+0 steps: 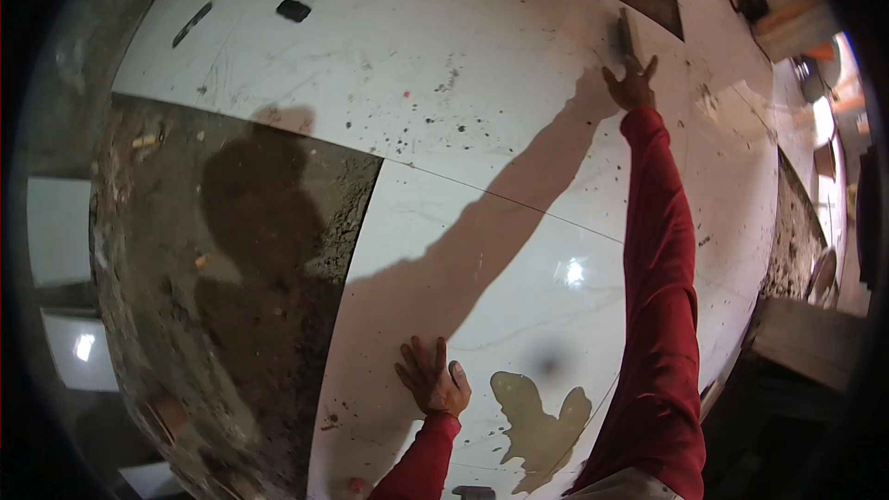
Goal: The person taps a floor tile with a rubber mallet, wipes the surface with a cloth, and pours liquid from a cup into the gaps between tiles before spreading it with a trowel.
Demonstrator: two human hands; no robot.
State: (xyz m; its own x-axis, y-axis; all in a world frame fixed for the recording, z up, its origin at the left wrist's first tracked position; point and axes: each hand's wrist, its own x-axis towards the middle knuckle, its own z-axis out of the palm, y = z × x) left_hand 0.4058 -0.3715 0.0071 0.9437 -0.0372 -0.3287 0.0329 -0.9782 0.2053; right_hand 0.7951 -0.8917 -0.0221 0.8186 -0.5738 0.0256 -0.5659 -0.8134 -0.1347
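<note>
My left hand (434,383) lies with fingers spread on a large white marbled tile (482,287), close to a puddle (537,421) of brownish water. Stretched far forward, my right hand (632,85) has its thumb and outer finger apart. Its middle fingers reach the near end of a narrow grey tool (626,35), whose exact kind I cannot make out. The tool rests on another white tile (519,65), near that tile's far edge. Whether the fingers grip the tool or only touch it is unclear.
Bare grey mortar bed (231,222) lies left of the tiles, below their level. A black block (294,9) and a dark slim tool (192,25) sit on the far tile. Dirt crumbs dot the surface. Wooden boards (810,343) stand at the right.
</note>
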